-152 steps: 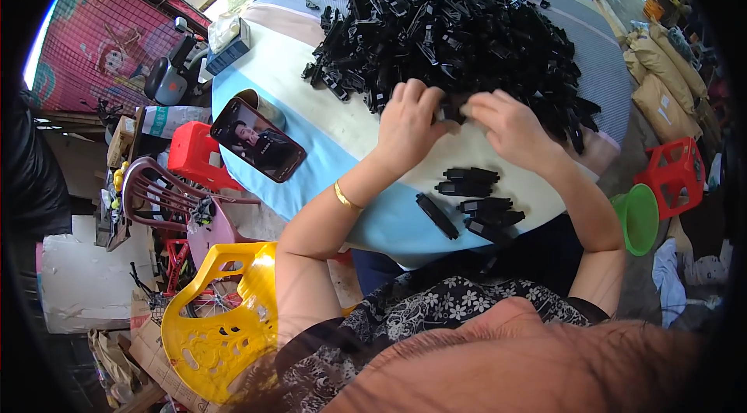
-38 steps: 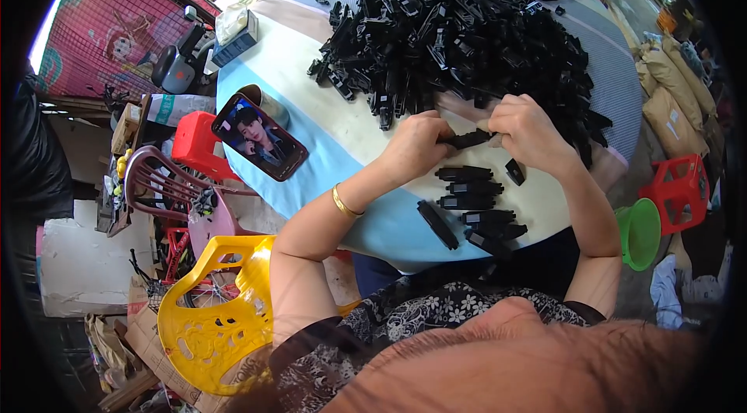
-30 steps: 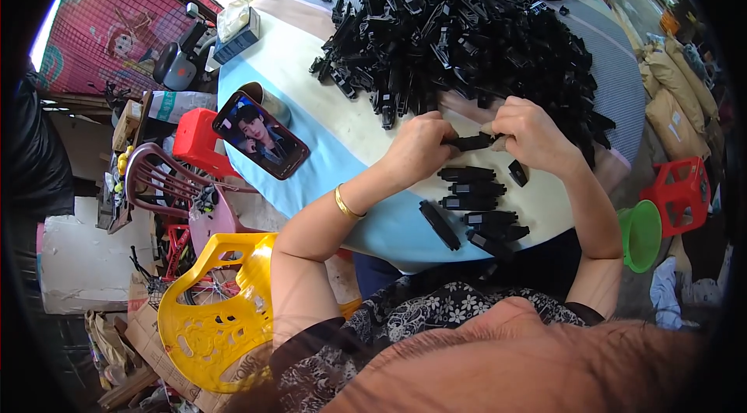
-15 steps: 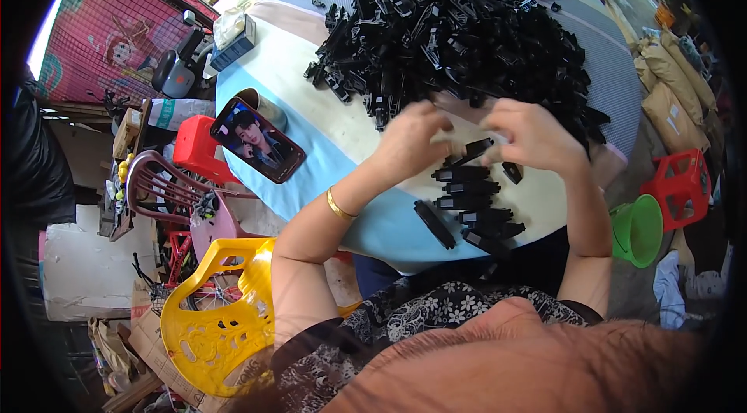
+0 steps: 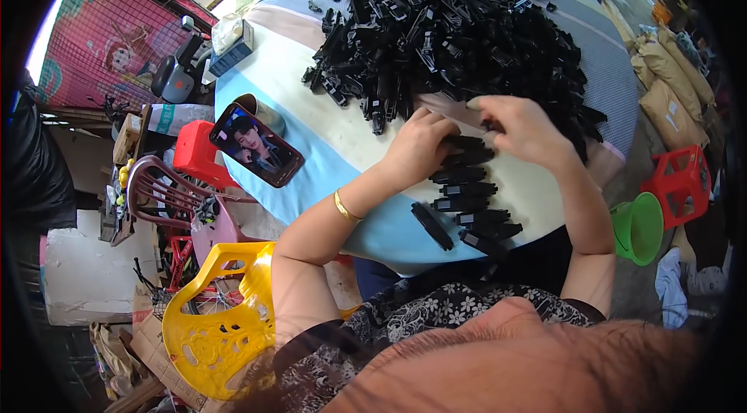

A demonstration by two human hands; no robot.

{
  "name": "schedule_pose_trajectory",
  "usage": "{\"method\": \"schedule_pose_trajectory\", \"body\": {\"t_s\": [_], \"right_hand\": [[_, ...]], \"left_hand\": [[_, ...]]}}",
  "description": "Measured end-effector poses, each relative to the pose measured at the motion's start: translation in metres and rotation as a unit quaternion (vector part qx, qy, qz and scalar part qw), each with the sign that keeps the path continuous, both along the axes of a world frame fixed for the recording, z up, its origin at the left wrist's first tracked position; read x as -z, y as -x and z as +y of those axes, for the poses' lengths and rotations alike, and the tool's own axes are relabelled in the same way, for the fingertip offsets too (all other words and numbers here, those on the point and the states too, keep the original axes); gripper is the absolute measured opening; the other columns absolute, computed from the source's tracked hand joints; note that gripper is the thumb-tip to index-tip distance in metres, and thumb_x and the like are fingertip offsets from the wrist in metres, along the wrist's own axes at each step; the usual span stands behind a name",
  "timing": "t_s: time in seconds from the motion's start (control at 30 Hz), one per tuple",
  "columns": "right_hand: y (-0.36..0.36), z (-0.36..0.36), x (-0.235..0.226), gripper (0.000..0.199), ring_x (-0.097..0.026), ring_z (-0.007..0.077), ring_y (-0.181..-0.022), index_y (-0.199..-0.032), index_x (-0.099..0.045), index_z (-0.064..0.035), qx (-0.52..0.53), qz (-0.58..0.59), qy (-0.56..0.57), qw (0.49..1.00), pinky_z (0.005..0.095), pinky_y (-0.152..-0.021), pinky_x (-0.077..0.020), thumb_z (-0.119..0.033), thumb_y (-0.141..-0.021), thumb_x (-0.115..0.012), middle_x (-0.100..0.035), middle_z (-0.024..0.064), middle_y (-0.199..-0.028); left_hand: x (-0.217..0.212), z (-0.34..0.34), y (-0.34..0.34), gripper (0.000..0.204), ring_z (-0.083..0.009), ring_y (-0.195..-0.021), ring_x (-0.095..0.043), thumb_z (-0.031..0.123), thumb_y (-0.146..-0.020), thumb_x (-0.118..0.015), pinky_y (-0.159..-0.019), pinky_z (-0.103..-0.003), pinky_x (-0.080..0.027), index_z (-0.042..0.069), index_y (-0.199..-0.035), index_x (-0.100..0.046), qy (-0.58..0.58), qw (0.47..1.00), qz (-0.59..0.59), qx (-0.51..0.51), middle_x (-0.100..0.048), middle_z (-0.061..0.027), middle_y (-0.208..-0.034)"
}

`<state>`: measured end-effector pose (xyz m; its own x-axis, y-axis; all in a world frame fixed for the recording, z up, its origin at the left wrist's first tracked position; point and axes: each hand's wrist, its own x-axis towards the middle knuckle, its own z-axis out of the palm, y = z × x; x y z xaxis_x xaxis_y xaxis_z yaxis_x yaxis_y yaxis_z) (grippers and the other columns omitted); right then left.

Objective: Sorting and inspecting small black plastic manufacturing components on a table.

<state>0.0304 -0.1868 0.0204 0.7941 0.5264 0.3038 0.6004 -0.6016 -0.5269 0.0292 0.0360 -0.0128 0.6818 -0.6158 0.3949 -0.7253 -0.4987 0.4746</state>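
Observation:
A column of black elongated plastic parts (image 5: 464, 189) lies on the cloth in front of me, side by side. At its far end my left hand (image 5: 421, 145), with a gold bangle on the wrist, has its fingers closed at the left end of the topmost black plastic part (image 5: 469, 151); the fingertips are partly hidden. Just right of it my right hand (image 5: 527, 131) is bent inward, a small dark piece (image 5: 490, 126) partly showing between its fingers. One more black part (image 5: 432, 226) lies apart, slanted, left of the column. Beyond both hands spreads a large heap of black plastic parts (image 5: 459, 40).
A phone (image 5: 257, 142) showing a person leans on a round can on the striped tablecloth (image 5: 327, 137). Behind it stands a tissue box (image 5: 232, 51). A yellow chair (image 5: 214, 327) is at left; a green bucket (image 5: 638, 230) and red stool (image 5: 678, 186) are at right.
The topmost part now lies level with the column instead of slanting. A small black piece under my right hand has left the cloth. My left hand has moved slightly right.

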Motion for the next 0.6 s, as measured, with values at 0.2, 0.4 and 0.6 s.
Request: {"method": "schedule_pose_trajectory", "body": {"t_s": [0.2,0.4,0.6], "right_hand": [[-0.004,0.003,0.014,0.033,-0.062,0.0300,-0.080,-0.100,-0.063,-0.0009,0.011,0.041,0.010,0.999,0.0353,-0.073,-0.0506,0.007,-0.068,-0.058,-0.065,0.0138,-0.088],[-0.002,0.003,0.010,0.027,-0.061,0.0279,-0.082,-0.092,-0.068,-0.0017,-0.033,-0.065,-0.031,0.997,0.0363,-0.073,-0.0496,0.004,-0.067,-0.059,-0.064,0.0106,-0.081],[0.000,0.002,0.008,0.022,-0.061,0.0277,-0.079,-0.083,-0.069,-0.0019,-0.069,-0.076,0.024,0.994,0.0373,-0.070,-0.0494,0.004,-0.063,-0.060,-0.063,0.0093,-0.078]], "left_hand": [[-0.003,-0.001,0.008,0.023,-0.0342,-0.091,-0.053,0.005,-0.068,-0.068,-0.081,-0.039,-0.046,0.002,-0.090,-0.063,0.015,0.992,0.092,-0.086,-0.058,-0.0139,-0.088],[-0.002,0.000,0.008,0.017,-0.0314,-0.083,-0.059,0.006,-0.068,-0.070,-0.075,-0.039,-0.049,0.001,-0.084,-0.068,0.008,0.991,0.077,-0.109,-0.060,-0.0127,-0.083],[0.000,0.001,0.007,0.015,-0.0328,-0.085,-0.056,0.009,-0.068,-0.069,-0.077,-0.040,-0.047,0.001,-0.080,-0.066,0.002,0.993,0.069,-0.094,-0.058,-0.0135,-0.082]]}}
